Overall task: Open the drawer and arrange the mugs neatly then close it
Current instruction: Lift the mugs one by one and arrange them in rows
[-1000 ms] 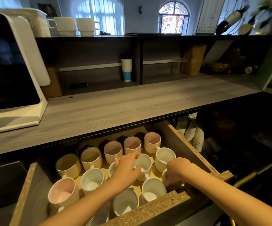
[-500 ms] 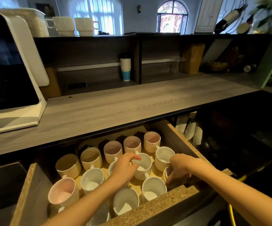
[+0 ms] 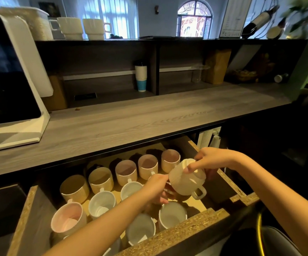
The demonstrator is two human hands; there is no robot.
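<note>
The drawer [image 3: 177, 235] stands pulled out below the table [image 3: 131, 122], its raw chipboard rim facing the viewer. Above its right half hangs one white ribbed mug [image 3: 184, 183], tipped over so its base points up and its handle hangs toward the drawer's front right corner. The right hand [image 3: 214, 159] pinches this mug by the base, thumb and fingers clamped on it. The left hand [image 3: 154, 189] is curled against the mug's mouth end; what its fingers close on is hidden. Inside the drawer, a row of beige ribbed mugs [image 3: 126, 171] lines the back. Plain white mugs [image 3: 101, 205] sit in front of them, and a pink-lined mug [image 3: 67, 218] stands near the front left corner. The forearms cross over the front mugs and cover some of them. Sleeves of paper cups [image 3: 207, 137] stand just beyond the drawer's right wall. The table is grey wood grain. Above the drawer's left side sits a white-framed screen [image 3: 7, 80], and in the shelf behind are a stack of paper cups [image 3: 140, 76] and a brown bag [image 3: 216, 66]. An arched window [image 3: 194, 21] shows far behind.
</note>
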